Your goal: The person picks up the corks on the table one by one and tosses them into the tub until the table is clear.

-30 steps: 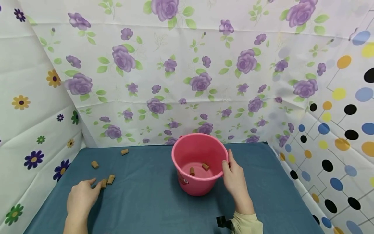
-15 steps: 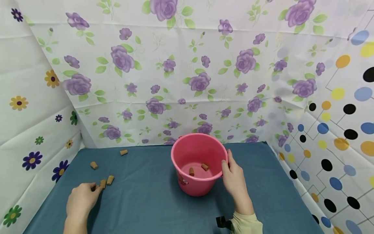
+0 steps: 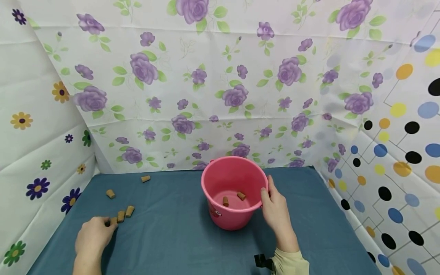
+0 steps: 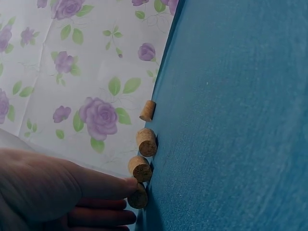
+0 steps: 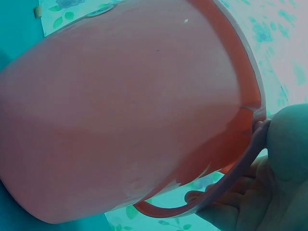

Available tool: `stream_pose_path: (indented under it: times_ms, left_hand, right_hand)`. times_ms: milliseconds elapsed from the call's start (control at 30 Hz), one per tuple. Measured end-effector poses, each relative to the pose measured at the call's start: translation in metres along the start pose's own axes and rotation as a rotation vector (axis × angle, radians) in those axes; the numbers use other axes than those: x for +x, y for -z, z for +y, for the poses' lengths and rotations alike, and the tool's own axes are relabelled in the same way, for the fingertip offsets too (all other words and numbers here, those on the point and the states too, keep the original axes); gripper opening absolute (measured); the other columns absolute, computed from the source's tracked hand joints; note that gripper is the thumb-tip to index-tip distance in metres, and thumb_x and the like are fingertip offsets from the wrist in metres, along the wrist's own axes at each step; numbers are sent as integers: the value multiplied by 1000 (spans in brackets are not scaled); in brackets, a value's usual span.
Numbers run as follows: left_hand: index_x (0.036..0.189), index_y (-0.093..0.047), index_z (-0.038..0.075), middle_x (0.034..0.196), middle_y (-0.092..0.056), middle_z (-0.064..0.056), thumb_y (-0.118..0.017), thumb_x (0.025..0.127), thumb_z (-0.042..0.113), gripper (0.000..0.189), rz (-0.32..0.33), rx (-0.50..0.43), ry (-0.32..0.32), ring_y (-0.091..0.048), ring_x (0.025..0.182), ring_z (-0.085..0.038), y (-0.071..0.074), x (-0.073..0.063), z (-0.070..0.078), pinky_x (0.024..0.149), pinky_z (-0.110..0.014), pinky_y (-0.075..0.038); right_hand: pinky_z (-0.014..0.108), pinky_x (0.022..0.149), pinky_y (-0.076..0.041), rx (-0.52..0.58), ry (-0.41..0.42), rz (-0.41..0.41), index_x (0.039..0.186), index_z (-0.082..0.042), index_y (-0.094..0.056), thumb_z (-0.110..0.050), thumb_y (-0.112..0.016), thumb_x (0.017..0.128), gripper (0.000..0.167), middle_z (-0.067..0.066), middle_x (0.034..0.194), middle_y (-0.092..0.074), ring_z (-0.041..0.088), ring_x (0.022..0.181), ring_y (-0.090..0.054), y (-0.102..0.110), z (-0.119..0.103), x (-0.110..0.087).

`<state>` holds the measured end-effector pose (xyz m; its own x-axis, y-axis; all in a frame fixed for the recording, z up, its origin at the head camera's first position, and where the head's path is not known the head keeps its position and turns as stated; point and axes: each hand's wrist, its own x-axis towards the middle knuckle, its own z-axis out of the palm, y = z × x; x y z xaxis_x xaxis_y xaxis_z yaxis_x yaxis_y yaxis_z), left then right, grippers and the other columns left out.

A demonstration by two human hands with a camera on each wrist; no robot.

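Note:
At the left of the cloth, my left hand point(image 3: 92, 237) pinches a cork point(image 3: 114, 220) between thumb and fingers. In the left wrist view the thumb tip lies against that cork point(image 4: 138, 197), and fingers show beneath it. Two more corks, one near point(image 3: 120, 216) and one farther point(image 3: 129, 211), lie just right of it. A pink bucket point(image 3: 220, 175) stands upright at centre, two corks on its floor, one of them the right-hand cork point(image 3: 241, 196). My right hand point(image 3: 277, 212) grips the bucket's right rim, and the handle point(image 5: 231, 178) passes across its fingers in the right wrist view.
Farther back lie a tapered cork point(image 3: 110, 194) and another small cork point(image 3: 146, 178). Blue cloth point(image 3: 165, 240) covers the table. A purple-flowered sheet point(image 3: 206, 91) hangs at the back, with patterned sheets on both sides.
My left hand has shifted slightly left and nearer, and more of the pinched cork shows beside its neighbours. The right hand and bucket stay put.

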<state>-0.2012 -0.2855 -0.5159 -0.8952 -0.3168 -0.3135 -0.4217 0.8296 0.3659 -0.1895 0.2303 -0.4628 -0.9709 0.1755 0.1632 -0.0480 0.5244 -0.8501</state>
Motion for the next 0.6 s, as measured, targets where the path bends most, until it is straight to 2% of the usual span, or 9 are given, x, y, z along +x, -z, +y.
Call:
stream_pose_path:
  times_ms: [233,333,467,600]
  left_hand:
    - [134,-64,-14,130,-63,-39,-75,101,26,53,-10,24,15,-68,104,-51,-1,0,0,83,-60,-58]
    - [128,-68,-14,121,-67,-38,-73,102,24,47,-27,16,3,-71,93,-44,0,-2,-1,76,-56,-59]
    - [101,-75,-8,90,-69,-24,-68,104,20,29,-48,-19,-18,-66,75,-31,0,-5,-1,65,-47,-55]
    - [73,-65,7,70,-56,-10,-63,105,18,34,-53,-43,-28,-59,66,-27,-1,-6,-1,60,-41,-46]
  right_hand:
    - [55,104,-54,-3,5,2,170,-7,-25,-28,-46,116,62,15,171,-36,36,147,-50,1,0,0]
    - [55,104,-54,-5,7,2,170,-7,-24,-28,-46,116,62,15,171,-35,36,148,-49,1,0,0]
    - [55,105,-53,-6,11,1,170,-7,-24,-28,-46,116,62,16,171,-35,36,149,-48,1,0,0]
    - [55,105,-53,-7,13,4,170,-7,-25,-28,-46,116,62,15,171,-35,36,149,-47,1,0,0]
